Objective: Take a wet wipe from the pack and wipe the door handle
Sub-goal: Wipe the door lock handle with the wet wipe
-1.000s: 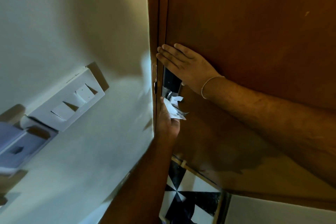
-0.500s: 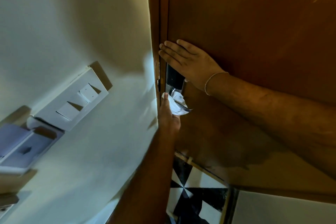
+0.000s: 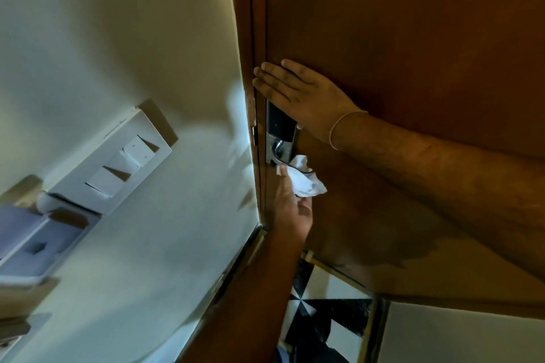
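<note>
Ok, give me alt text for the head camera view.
A left hand presses a crumpled white wet wipe around a silver metal door handle, while the right hand lies flat on the brown wooden door.

The flat right hand [image 3: 300, 94] lies on the brown wooden door [image 3: 413, 38], just above the metal lever door handle [image 3: 278, 147]. Below, the left hand [image 3: 295, 209] presses a crumpled white wipe [image 3: 306, 181] against the lever. A white plastic switch plate [image 3: 118, 162] sits on the wall [image 3: 118, 38] left of the door's edge.

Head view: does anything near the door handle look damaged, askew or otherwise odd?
Nothing stands out. The left hand holds a crumpled white wet wipe against the metal door handle, and the right hand lies flat on the brown door above the lock. The wall switch plate looks intact.
</note>
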`<state>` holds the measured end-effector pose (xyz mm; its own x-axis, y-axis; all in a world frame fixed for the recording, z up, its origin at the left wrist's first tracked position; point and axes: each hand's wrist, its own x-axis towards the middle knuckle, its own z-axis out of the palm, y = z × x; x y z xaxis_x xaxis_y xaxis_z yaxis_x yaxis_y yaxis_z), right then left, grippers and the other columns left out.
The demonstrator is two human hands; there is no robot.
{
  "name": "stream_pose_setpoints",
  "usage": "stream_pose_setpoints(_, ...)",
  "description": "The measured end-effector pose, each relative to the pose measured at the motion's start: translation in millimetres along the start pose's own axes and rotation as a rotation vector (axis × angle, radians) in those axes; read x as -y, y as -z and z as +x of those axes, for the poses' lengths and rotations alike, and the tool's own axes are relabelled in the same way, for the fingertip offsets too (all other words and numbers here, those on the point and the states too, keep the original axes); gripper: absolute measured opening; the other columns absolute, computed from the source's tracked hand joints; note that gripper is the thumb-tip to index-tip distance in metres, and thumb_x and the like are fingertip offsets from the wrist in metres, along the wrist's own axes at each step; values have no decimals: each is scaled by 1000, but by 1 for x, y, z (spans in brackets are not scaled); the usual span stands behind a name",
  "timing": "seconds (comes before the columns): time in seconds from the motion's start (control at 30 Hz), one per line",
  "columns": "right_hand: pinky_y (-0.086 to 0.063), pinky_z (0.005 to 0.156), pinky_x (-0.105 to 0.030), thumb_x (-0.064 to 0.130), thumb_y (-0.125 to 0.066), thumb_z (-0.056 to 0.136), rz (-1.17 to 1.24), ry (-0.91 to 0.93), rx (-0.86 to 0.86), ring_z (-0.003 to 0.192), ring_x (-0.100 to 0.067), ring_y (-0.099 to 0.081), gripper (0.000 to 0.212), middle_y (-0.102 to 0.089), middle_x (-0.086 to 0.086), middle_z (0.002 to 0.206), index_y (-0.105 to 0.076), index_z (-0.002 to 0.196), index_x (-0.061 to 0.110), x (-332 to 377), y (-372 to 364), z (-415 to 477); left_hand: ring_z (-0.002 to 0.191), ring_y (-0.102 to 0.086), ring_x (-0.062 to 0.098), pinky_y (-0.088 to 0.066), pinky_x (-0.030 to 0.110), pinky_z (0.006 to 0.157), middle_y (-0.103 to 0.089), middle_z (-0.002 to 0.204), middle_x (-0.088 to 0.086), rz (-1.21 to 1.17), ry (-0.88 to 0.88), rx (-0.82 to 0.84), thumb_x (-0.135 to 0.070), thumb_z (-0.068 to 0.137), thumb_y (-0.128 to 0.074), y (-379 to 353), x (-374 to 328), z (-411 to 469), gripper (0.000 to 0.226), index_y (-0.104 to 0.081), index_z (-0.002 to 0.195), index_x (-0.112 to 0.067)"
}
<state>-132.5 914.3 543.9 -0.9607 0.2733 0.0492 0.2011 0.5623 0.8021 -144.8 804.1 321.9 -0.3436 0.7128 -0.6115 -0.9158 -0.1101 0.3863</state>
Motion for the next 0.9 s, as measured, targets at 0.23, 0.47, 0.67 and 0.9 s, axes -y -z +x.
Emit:
stream_pose_setpoints(0.23,0,133,-43,29,-52,104,-27,18,77,164,-28,4,91,9,-12,177,10,166,7,4,-6,0,126,-75,32,-62,45,106,-77,134,20,35,3,-11,-42,96,-75,-4,27,-25,56,-68,139,-7)
stream_pose_setpoints(0.47,1,133,-43,34,-52,104,-31,10,80,164,-29,5,92,9,-13,177,10,166,7,1,-6,0,128,-73,32,-62,47,105,-76,136,19,190,37,39,-30,104,-72,-32,37,-28,38,-71,137,-11)
stream_pose_setpoints(0.67,-3,133,-43,27,-48,104,-39,44,47,164,-28,5,87,8,-12,177,10,166,7,2,-8,0,123,-73,31,-60,49,106,-75,134,17,236,65,-2,-23,105,-71,-35,32,-21,28,-73,130,-12)
stream_pose_setpoints(0.9,1,133,-44,30,-50,103,-49,47,52,164,-28,6,91,10,-12,177,11,166,7,3,-6,-1,148,-53,40,-47,67,118,-56,158,22,431,81,60,-22,78,-87,-4,18,-57,77,-60,147,-6)
